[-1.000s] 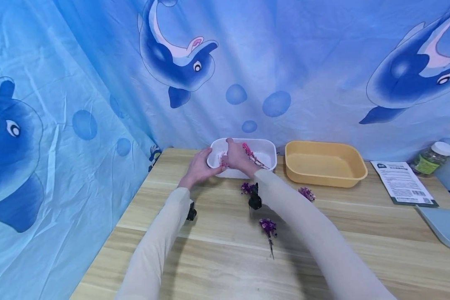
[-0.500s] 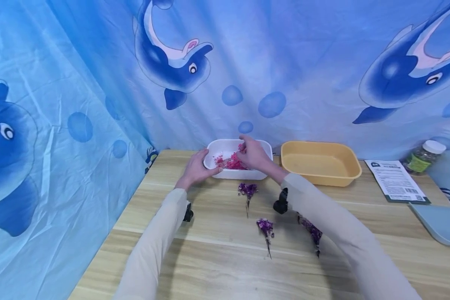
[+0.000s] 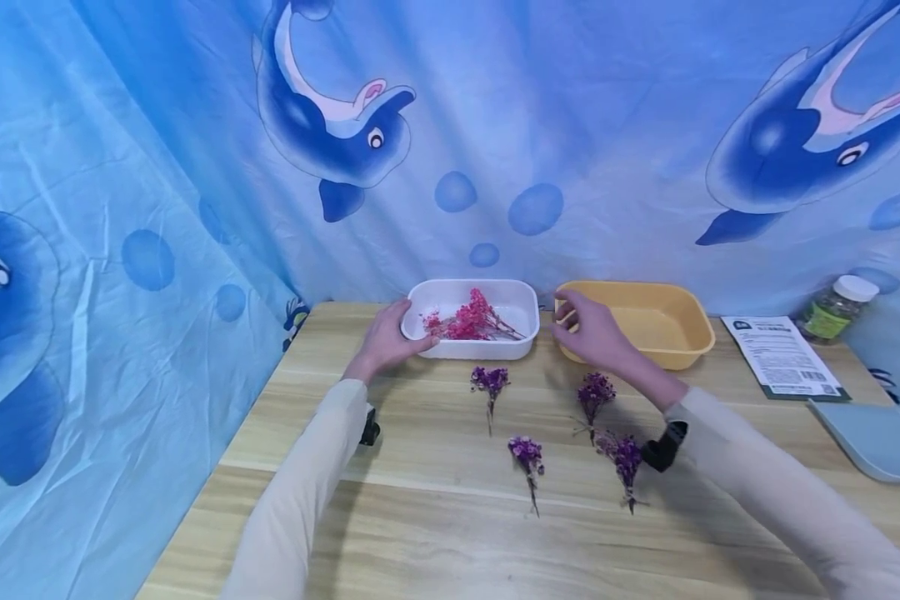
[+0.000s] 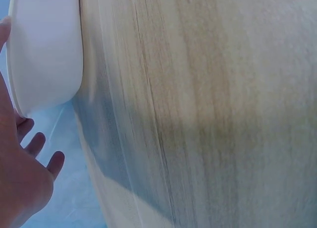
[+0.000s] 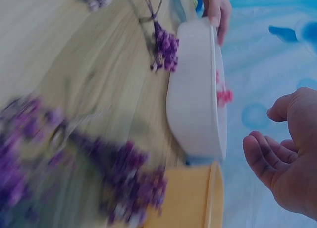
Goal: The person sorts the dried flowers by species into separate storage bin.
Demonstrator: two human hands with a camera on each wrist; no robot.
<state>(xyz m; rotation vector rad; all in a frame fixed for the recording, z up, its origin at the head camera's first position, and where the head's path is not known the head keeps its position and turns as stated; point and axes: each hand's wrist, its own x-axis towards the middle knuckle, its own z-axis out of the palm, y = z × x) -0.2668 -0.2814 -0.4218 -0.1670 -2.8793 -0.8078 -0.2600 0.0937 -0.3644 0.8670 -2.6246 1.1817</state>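
My left hand (image 3: 388, 339) grips the left end of a white plastic basin (image 3: 480, 353), thumb along its front rim and fingers at its left side. The left wrist view shows that hand (image 4: 22, 173) against the basin's wall (image 4: 47, 49). Pink dried flowers (image 3: 474, 318) lie inside the basin. My right hand (image 3: 594, 332) hovers over the left end of a yellow basin (image 3: 667, 360), its fingers loosely bent with nothing between them. In the right wrist view, a gap shows between thumb and fingers of this hand (image 5: 292, 153).
Several purple dried-flower sprigs lie on the wooden table (image 3: 435, 500), one sprig (image 3: 490, 382) just before the white basin. Farther right are a printed card (image 3: 783, 354), a lidded jar (image 3: 836, 308) and a grey-blue tray (image 3: 870, 437). A blue dolphin curtain (image 3: 435, 125) hangs behind.
My right hand has let go of pink flowers in the white basin, lifted out and moved right to the yellow basin. My left hand stays on the white basin.
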